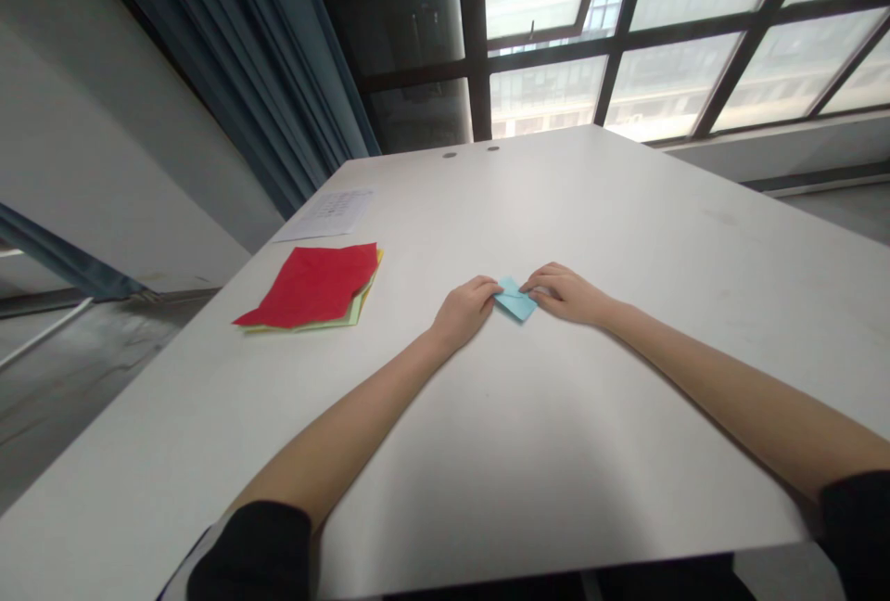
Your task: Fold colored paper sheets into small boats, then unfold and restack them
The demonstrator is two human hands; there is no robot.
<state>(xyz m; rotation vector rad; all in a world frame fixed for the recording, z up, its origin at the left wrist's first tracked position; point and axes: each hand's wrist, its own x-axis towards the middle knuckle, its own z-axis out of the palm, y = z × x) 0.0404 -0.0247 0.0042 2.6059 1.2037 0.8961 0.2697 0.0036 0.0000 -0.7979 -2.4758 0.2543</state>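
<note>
A small folded piece of light blue paper (516, 303) lies on the white table between my two hands. My left hand (464, 312) grips its left corner, with the fingers closed over the edge. On the other side, my right hand (562, 292) pinches the right edge of the same paper between thumb and fingers. A fold line runs across the paper's upper part. The fingertips hide both of its side corners.
To the left lies a stack of coloured paper (312, 286), red on top with green and yellow edges below. Behind it is a printed white sheet (330, 213). Two round grommets (450, 155) sit near the white table's (556, 453) far edge, before a blue curtain (257, 54) and windows.
</note>
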